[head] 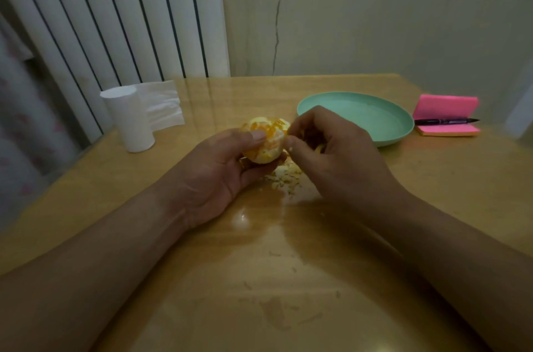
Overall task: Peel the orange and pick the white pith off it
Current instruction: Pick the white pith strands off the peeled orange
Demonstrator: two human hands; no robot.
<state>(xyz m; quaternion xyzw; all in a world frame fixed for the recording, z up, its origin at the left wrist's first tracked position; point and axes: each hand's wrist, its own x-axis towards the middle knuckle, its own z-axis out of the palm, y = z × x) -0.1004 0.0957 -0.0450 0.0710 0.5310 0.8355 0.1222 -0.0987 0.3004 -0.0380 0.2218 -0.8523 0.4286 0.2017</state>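
Orange (266,140) orange-white mottled; plate (375,123) mint green; sticky notes (445,109) pink; pen (445,121) black.

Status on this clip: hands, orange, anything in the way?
Left hand grips the orange, mostly peeled, pith patches left. Right hand pinches at its right edge. Peel scraps on the table beneath; nothing blocking.

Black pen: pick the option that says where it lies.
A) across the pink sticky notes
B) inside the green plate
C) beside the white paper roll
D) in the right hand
A: the black pen lies across the pink sticky notes, to the right of the green plate and outside it.
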